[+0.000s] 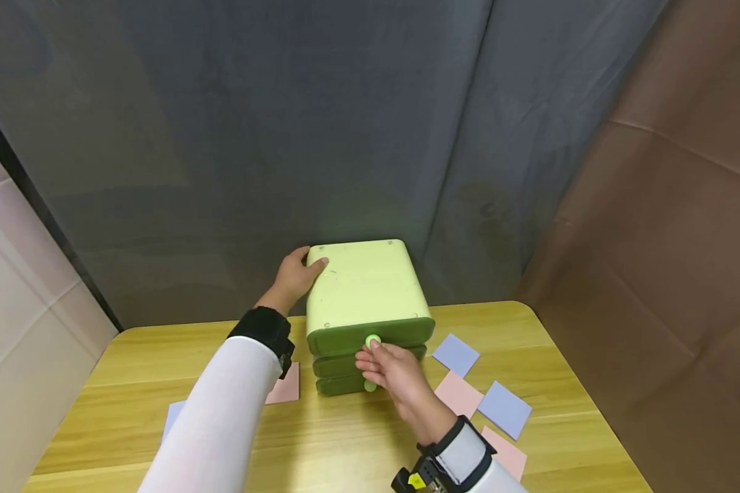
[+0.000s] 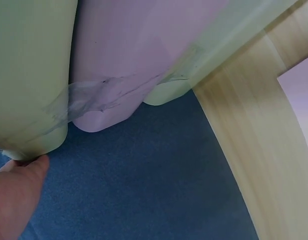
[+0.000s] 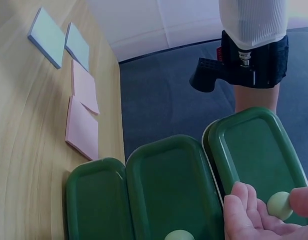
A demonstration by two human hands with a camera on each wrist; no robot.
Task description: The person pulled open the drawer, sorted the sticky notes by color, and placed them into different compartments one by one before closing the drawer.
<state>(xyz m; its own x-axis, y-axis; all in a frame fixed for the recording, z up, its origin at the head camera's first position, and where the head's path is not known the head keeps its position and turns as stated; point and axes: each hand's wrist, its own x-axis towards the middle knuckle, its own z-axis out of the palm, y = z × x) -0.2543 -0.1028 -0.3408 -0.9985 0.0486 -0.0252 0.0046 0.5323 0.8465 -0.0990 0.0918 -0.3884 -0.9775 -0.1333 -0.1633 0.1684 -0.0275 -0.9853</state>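
A small drawer unit [image 1: 365, 284] with a pale green top and three dark green drawer fronts stands at the table's back. My left hand [image 1: 292, 277] grips its back left corner, thumb on top and the other fingers partly hidden. With thumb and fingers, my right hand [image 1: 397, 375] pinches the round light-green knob [image 3: 279, 205] of the top drawer [image 3: 253, 150]. A narrow dark gap shows beside that drawer's front in the right wrist view. The left wrist view shows the unit's side, with a pink tier [image 2: 129, 55] between green ones and clear tape [image 2: 89, 102] across.
Blue sticky-note pads [image 1: 504, 409] and pink ones [image 1: 458, 394] lie right of the unit. Another pink pad [image 1: 286, 385] and a partly covered blue pad [image 1: 173, 415] are to the left. A dark grey curtain [image 1: 284, 137] hangs behind the wooden table [image 1: 549, 438].
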